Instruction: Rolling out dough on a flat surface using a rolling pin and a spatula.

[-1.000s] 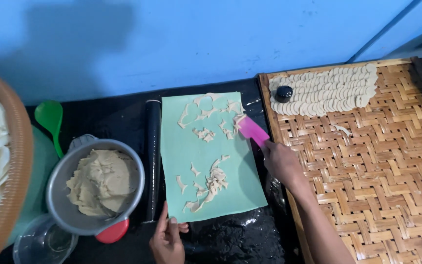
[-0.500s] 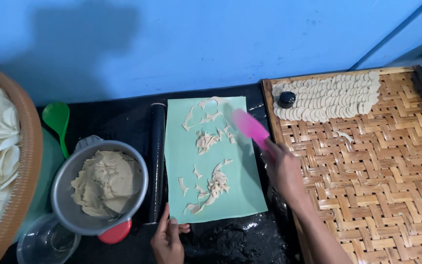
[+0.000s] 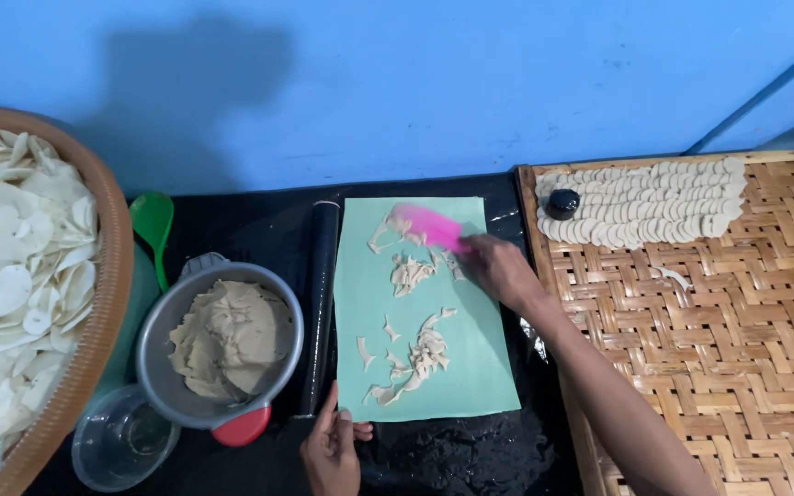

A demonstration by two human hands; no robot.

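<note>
Dough scraps on a green mat, head view

In the middle of the frame, the right hand closes its fingers on a pink scraper, which lies on the light green mat among dough scraps — the left hand, at the lower edge, presses the mat's corner with fingers narrow. At left stands a grey pot of dough; at right, a woven tray.

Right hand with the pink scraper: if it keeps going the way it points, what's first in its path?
The right hand aims the pink scraper up-left across the green mat. First in line is probably the dough scrap at the blade's tip, then the black rolling pin. Depth is unclear.
</note>
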